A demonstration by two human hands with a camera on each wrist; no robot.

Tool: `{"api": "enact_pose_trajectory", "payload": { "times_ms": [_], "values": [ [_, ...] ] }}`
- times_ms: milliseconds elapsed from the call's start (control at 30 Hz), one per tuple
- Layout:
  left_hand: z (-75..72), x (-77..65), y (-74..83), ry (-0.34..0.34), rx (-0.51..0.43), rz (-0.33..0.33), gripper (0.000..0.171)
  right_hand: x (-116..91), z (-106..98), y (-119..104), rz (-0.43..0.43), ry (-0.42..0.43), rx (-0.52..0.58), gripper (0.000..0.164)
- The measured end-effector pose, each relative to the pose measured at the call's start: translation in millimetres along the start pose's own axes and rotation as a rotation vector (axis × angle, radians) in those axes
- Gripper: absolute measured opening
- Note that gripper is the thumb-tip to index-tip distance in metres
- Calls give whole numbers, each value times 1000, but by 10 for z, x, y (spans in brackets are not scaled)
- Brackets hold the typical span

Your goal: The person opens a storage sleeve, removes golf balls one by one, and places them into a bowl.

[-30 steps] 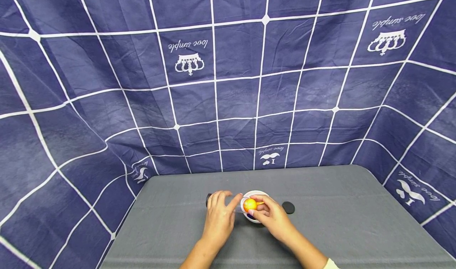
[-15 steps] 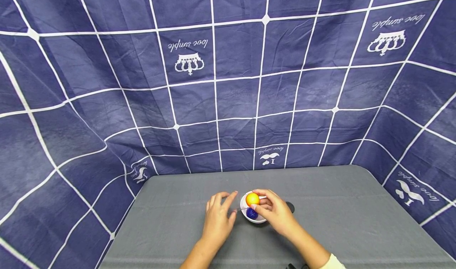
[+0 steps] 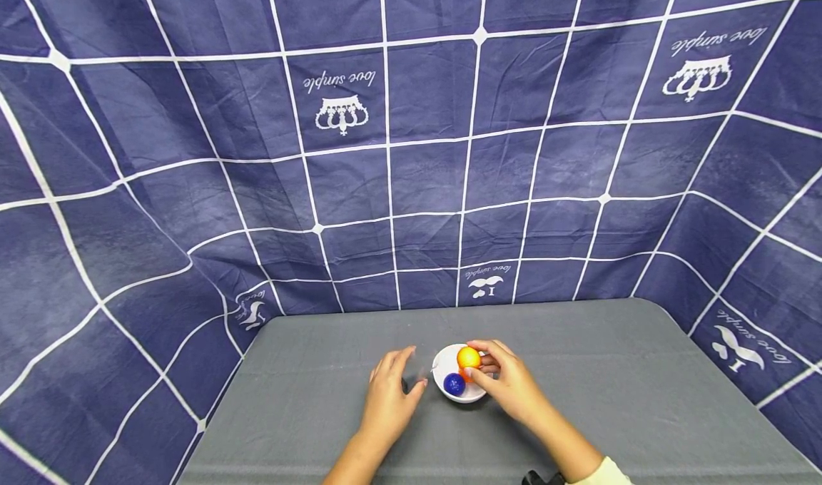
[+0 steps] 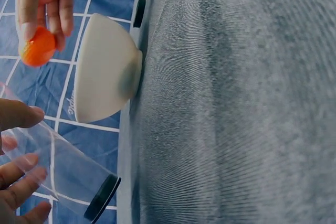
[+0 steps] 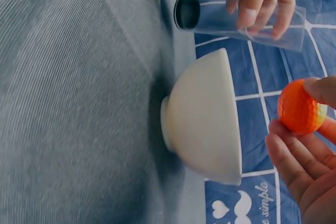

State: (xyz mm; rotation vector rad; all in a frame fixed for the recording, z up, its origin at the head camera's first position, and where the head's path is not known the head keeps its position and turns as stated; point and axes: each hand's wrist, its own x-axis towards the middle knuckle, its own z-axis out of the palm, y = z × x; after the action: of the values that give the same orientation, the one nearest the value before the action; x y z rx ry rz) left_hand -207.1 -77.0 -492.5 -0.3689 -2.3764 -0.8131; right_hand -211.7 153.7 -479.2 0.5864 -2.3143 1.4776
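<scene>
In the left wrist view, my left hand [image 3: 387, 403] grips a clear plastic tube [image 4: 71, 163] with a black end. The tube stands tilted, left of a white bowl [image 5: 205, 116], and apart from it. My right hand [image 3: 510, 381] pinches a dimpled orange golf ball [image 5: 298, 107] between thumb and fingers, just above the bowl's right side. A blue ball [image 3: 454, 384] lies inside the bowl. More orange shows right below the pinched ball in the head view; I cannot tell whether it is a second ball.
A grey cloth-covered table [image 3: 308, 356] bears the bowl. Behind it hangs a blue curtain [image 3: 430, 178] with white grid lines. A flat black disc [image 4: 139, 13] lies on the table beyond the bowl, covered by my right hand in the head view.
My right hand has carried the orange golf ball rightward, away from the tube's mouth. The tube has swung from lying nearly level toward upright, and the blue ball has come into fuller view.
</scene>
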Motion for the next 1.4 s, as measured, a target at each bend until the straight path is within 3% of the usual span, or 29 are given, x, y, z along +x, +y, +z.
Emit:
{"api": "enact_pose_trajectory", "payload": {
  "times_ms": [467, 833, 1167, 1400],
  "values": [
    [34, 0, -75, -75, -132, -184, 55, -91, -26, 110, -162, -10, -368, 46],
    [51, 15, -111, -93, -229, -242, 52, -143, 14, 169, -238, -27, -592, 42],
    [55, 23, -135, -106, -263, -265, 51, -113, -21, 131, -157, -172, -583, 34],
    [57, 26, -145, -108, -279, -277, 51, -105, -21, 127, -152, -219, -586, 25]
  ]
}}
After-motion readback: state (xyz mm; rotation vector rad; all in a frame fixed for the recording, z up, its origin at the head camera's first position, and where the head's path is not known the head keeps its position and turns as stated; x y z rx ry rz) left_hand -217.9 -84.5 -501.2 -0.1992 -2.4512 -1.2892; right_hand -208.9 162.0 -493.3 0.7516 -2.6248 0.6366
